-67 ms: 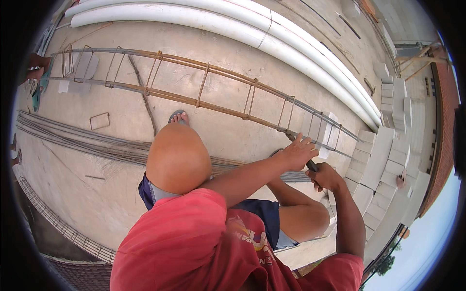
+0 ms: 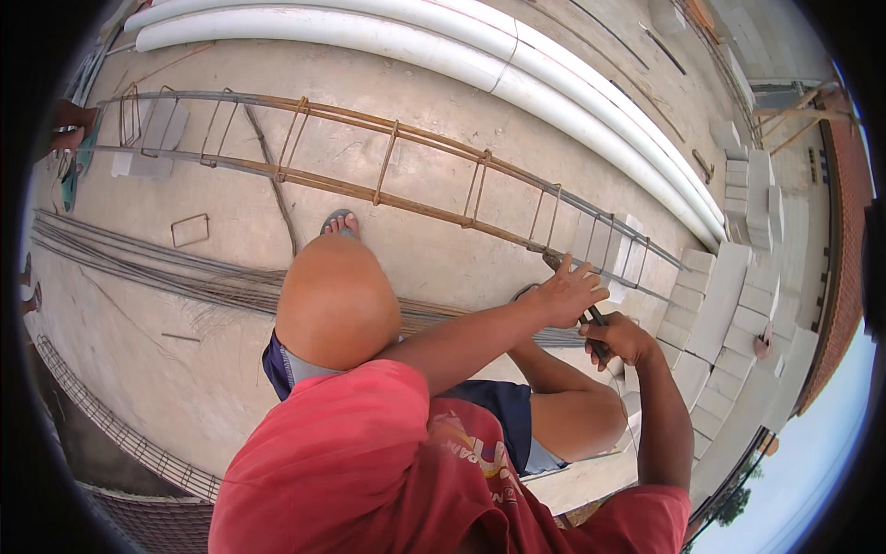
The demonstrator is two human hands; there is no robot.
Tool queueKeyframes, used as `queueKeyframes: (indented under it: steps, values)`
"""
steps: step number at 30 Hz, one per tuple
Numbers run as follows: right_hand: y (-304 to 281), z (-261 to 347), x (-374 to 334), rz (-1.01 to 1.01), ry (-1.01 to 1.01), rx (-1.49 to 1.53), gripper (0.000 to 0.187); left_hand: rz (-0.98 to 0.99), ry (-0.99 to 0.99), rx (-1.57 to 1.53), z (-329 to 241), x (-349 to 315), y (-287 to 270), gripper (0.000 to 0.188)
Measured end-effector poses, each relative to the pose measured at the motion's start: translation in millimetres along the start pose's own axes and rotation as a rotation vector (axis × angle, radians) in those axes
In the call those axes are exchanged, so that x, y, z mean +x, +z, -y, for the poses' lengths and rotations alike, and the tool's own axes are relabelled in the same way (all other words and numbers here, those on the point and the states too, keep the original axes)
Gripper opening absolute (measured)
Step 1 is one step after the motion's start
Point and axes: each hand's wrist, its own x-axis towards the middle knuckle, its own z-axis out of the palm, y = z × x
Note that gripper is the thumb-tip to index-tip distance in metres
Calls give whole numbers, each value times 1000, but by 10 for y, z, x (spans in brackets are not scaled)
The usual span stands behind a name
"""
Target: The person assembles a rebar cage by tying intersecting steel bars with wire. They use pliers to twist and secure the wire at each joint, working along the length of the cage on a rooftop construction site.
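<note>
A long rebar cage (image 2: pixel 383 166) with rusty and grey bars and rectangular stirrups runs across in front of me. Dark pincers (image 2: pixel 552 259) meet its near bar at the right. My right hand (image 2: pixel 624 340) grips their dark handles, which stand apart. Over the middle of the pincers lies my left hand (image 2: pixel 572 292), fingers bent and partly spread, fingertips beside the near bar. It seems to hold the tool, though its palm and thumb are hidden. A thin wire hangs below my right hand.
White pipes (image 2: pixel 397 39) lie beyond the cage. Loose rebar (image 2: pixel 166 261) runs behind my knee, near a single stirrup (image 2: pixel 190 230). Pale blocks (image 2: pixel 723 300) are stacked at right. Another person's hand (image 2: pixel 74 125) is at the cage's left end. Wire mesh (image 2: pixel 120 439) lies lower left.
The pincers' handles have spread apart in my right hand. My left hand and the rebar cage stay almost where they were.
</note>
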Motion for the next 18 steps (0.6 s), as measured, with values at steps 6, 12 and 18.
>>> queueKeyframes:
  steps: [6, 12, 18]
  values:
    - [204, -96, -45, -257, -209, -231, 56, 262, -14, -22, -10, -82, 138, 32]
    - [286, -196, 168, -92, -137, 43, 42, 268, -66, 51, 66, 14, -79, 27]
    - [322, -331, 102, 145, -413, 565, 42, 208, -789, -191, 144, 50, -549, 41]
